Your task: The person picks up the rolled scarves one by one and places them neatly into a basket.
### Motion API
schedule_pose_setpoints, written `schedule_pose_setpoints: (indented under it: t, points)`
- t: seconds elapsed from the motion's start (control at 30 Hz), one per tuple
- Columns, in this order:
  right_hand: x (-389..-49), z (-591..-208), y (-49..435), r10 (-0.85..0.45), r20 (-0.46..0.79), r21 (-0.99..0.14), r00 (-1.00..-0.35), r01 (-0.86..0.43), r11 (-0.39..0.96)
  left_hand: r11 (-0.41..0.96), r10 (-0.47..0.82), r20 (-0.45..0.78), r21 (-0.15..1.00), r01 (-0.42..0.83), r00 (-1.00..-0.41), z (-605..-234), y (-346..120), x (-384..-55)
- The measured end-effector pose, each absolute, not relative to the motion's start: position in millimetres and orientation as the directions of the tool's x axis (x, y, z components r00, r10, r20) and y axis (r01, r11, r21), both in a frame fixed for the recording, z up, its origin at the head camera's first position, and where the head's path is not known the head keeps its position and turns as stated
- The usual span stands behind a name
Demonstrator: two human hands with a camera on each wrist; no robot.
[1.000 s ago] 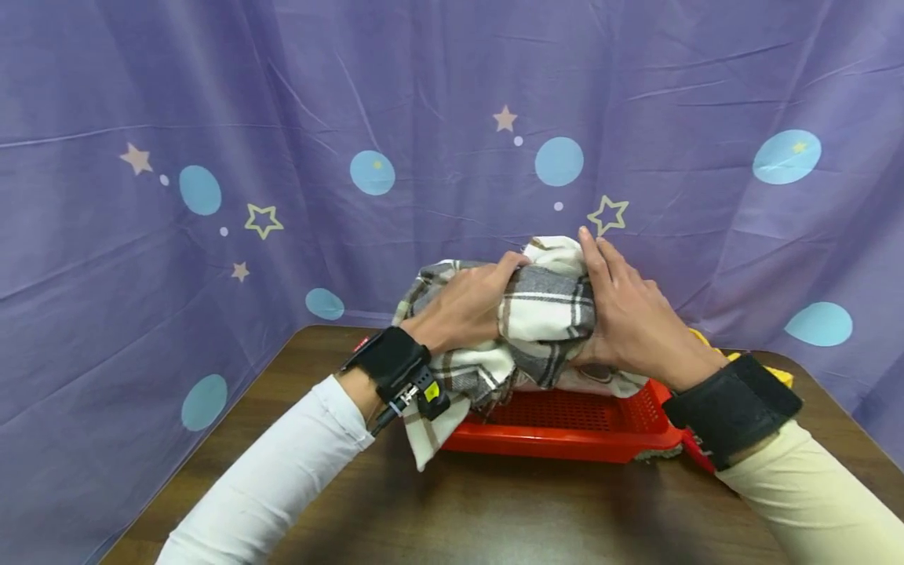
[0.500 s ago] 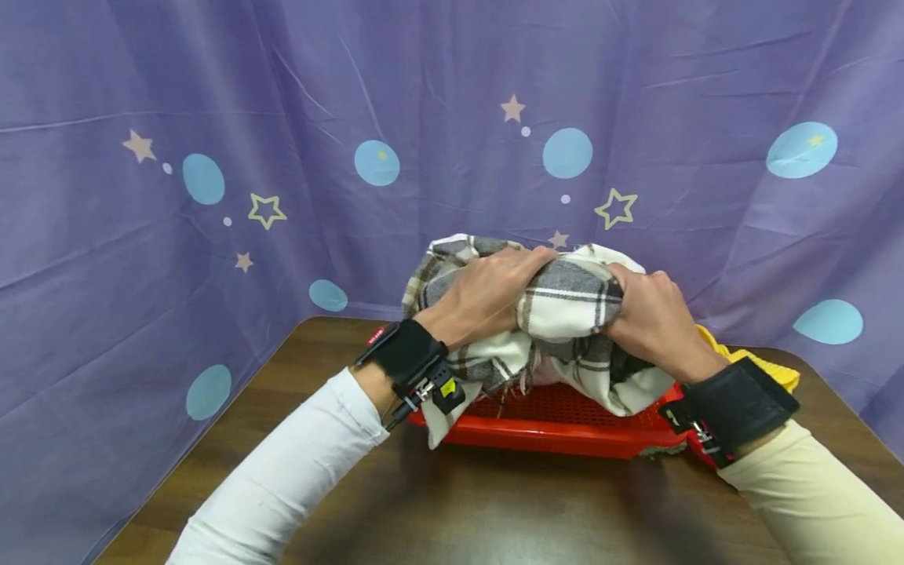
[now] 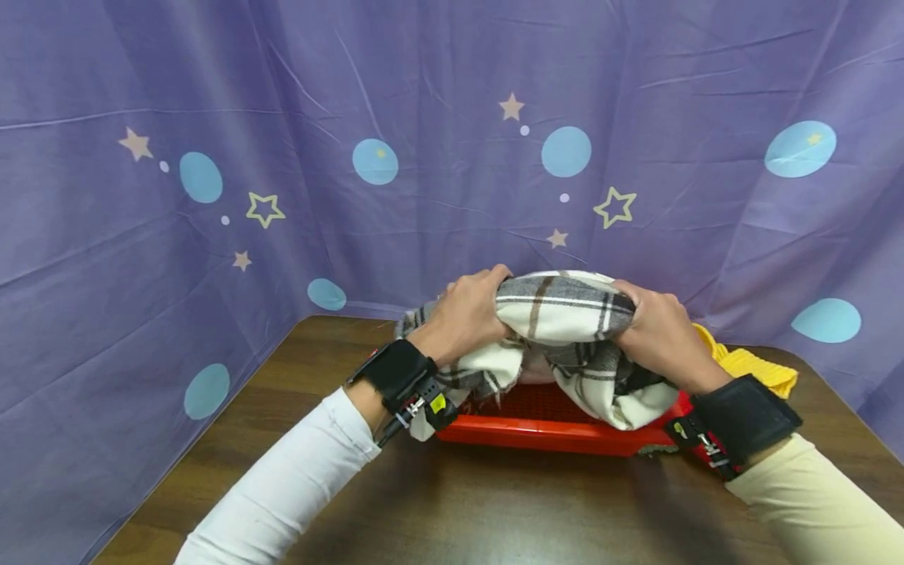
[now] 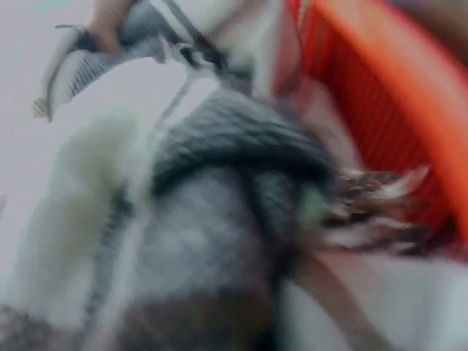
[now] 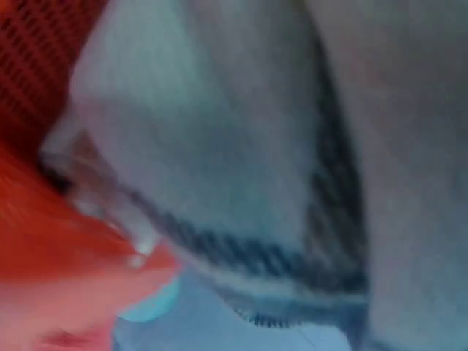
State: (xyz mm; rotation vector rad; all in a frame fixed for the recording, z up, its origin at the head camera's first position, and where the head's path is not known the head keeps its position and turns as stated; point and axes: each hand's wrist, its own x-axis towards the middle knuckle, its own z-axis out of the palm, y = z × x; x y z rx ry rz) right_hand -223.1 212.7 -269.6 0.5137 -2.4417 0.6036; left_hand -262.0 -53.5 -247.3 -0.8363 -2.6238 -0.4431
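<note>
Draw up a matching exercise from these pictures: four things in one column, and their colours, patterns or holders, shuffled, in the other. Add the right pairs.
Things
1. plaid cloth
2. basket
3. knitted item
4. curtain

Descriptions
A. purple, patterned with stars
B. yellow, toward the right of the table
C. gripped by the left hand and right hand
D. red, with a perforated surface

Pairs: 1-C, 2-D, 3-B, 4-A

So both arms reached forward, the left arm (image 3: 282,479) in a white sleeve angling in from lower left, the right arm (image 3: 812,494) in a cream one from lower right. Left grip (image 3: 466,314) and right grip (image 3: 657,333) were curled inward, roughly level, slightly apart, most fingers hidden.
</note>
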Motion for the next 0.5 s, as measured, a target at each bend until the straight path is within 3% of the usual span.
schedule_pose_setpoints:
  t: [0.17,0.3,0.5]
  points:
    - [-227,-288,211,-0.281,0.48,-0.319,-0.831,-0.464,0.827,0.697,0.536,0.389,0.296,0.653,-0.749,-283,-59,-270]
    - [-228,-298,210,-0.412,0.318,-0.353,-0.854,-0.51,0.784,0.703,0.584,0.238,0.332,0.63,-0.776,-303,-67,-273]
    - [-226,-302,215,-0.549,0.097,-0.462,-0.83,-0.526,0.714,0.736,0.627,-0.013,0.337,0.587,-0.779,-309,-75,-275]
